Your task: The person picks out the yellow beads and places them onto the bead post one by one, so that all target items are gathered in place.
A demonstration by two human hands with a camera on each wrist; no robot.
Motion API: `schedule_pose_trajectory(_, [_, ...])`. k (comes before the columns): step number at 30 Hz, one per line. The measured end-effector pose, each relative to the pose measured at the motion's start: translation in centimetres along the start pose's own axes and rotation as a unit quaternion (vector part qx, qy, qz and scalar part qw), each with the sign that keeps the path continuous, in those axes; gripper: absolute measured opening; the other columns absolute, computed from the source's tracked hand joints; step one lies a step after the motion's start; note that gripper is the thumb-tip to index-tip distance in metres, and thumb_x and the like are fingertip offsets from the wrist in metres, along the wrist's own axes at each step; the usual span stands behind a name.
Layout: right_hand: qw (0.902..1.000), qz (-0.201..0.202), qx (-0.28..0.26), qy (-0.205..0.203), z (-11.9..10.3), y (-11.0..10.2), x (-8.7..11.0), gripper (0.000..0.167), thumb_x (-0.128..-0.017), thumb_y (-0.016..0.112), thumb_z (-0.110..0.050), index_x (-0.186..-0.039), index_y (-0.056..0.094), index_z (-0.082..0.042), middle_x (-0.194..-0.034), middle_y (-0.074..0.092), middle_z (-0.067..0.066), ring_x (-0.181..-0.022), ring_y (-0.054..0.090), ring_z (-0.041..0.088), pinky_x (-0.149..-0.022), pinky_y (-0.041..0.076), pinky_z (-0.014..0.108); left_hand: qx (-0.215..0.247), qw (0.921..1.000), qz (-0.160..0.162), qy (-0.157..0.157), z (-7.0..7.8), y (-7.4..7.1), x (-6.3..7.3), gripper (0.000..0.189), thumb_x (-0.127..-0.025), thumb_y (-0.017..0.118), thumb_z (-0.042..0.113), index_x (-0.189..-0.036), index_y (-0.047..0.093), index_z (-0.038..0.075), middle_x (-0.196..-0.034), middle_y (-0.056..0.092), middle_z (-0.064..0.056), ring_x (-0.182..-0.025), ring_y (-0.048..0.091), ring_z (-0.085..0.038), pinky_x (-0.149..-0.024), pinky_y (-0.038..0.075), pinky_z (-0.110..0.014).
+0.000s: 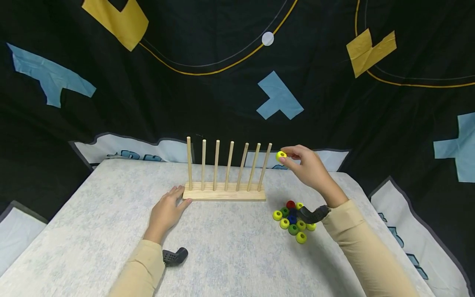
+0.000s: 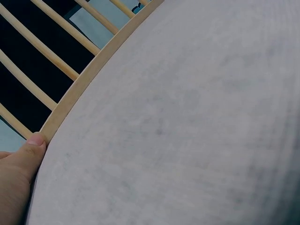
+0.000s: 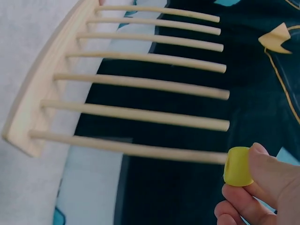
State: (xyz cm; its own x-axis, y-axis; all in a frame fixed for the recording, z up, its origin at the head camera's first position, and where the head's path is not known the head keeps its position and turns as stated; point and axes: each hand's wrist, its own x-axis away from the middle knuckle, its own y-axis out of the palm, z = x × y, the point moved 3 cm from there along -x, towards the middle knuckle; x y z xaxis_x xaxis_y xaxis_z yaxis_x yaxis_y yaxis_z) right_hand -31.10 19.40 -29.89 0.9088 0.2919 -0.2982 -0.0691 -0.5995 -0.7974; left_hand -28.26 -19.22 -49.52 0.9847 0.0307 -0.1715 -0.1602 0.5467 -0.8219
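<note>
Rack (image 1: 224, 196): pale tan. From it, two o'clock: bead (image 1: 279, 157), bright yellow. Four o'clock: pile (image 1: 292, 220), yellow, green, blue, red. Bench (image 1: 222, 247): whitish, mottled grey-blue. Twelve o'clock: cloth (image 1: 208, 107), black, pale-blue and gold shapes. Sleeves (image 1: 139, 268): beige.

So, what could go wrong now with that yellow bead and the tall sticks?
The yellow, rounded bead could slip and fall, since the right hand holds it in just a pinch. It might also bump the thin, round wooden peg at the right end, because it's close to that peg but not on it. And the long, pale wooden base might wobble if that peg gets pushed, since the left hand touches only the other end.
</note>
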Motion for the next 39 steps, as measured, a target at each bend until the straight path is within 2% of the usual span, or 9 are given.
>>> schedule_pose_trajectory(9, [0.9986,0.002,-0.015,-0.051,-3.2,0.3,-2.7,0.038,-0.096,0.068,-0.028,-0.128,0.065,-0.009,-0.123,0.066,0.008,-0.113,0.063,0.025,-0.097,0.056,0.043,0.006,1.0000,0.000,0.001,0.0,-0.2,0.1,0.064,-0.098,0.059,0.044,-0.148,0.046,0.006,-0.154,0.042,-0.018,-0.145,0.037,-0.039,-0.113,0.033,-0.065])
schedule_pose_trajectory(18, [0.9974,-0.005,-0.019,-0.070,-6.3,1.3,-5.3,0.038,-0.096,0.067,-0.027,-0.129,0.065,-0.008,-0.120,0.066,0.007,-0.109,0.063,0.022,-0.095,0.057,0.037,0.005,1.0000,0.002,-0.001,0.0,-0.1,0.1,0.063,-0.099,0.059,0.043,-0.148,0.046,0.006,-0.155,0.041,-0.018,-0.145,0.037,-0.039,-0.114,0.032,-0.065])
schedule_pose_trajectory(28, [0.9952,-0.041,-0.036,-0.081,-9.0,3.7,-7.5,0.040,-0.096,0.067,-0.025,-0.132,0.063,-0.007,-0.122,0.065,0.006,-0.110,0.062,0.019,-0.095,0.056,0.033,0.004,1.0000,0.003,-0.001,-0.1,-0.1,0.1,0.064,-0.098,0.059,0.045,-0.148,0.046,0.007,-0.155,0.042,-0.018,-0.144,0.038,-0.039,-0.113,0.033,-0.065])
schedule_pose_trajectory(39, [0.9923,-0.073,-0.028,-0.096,-12.3,6.7,-9.2,0.042,-0.098,0.064,-0.026,-0.135,0.061,-0.006,-0.122,0.067,0.006,-0.110,0.064,0.017,-0.095,0.056,0.029,0.000,1.0000,0.002,0.000,-0.2,0.0,0.0,0.065,-0.098,0.058,0.047,-0.148,0.046,0.007,-0.155,0.043,-0.016,-0.145,0.038,-0.038,-0.113,0.034,-0.063])
